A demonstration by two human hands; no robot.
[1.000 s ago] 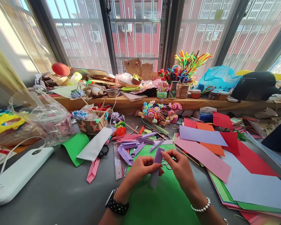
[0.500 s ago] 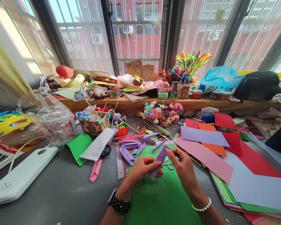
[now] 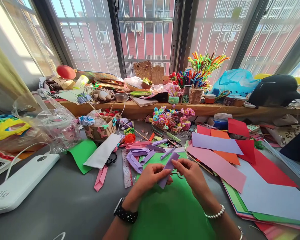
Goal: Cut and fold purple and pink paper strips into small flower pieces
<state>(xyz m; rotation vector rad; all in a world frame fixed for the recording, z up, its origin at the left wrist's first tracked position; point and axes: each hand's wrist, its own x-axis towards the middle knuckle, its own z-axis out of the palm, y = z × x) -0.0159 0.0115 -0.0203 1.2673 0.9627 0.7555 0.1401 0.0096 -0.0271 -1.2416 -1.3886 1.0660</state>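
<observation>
Grey surface (image 3: 65, 200), green sheet (image 3: 170, 213) nearest the viewer. Above it, left hand (image 3: 150, 178) and right hand (image 3: 190, 173) meet on a folded purple paper strip (image 3: 168, 168). Strip's long axis slants up to the right, between both hands. Fingers of both are pinched closed on it. Beyond: more purple strips (image 3: 140, 156), coloured paper sheets (image 3: 217, 146), cluttered windowsill (image 3: 140, 108).
</observation>
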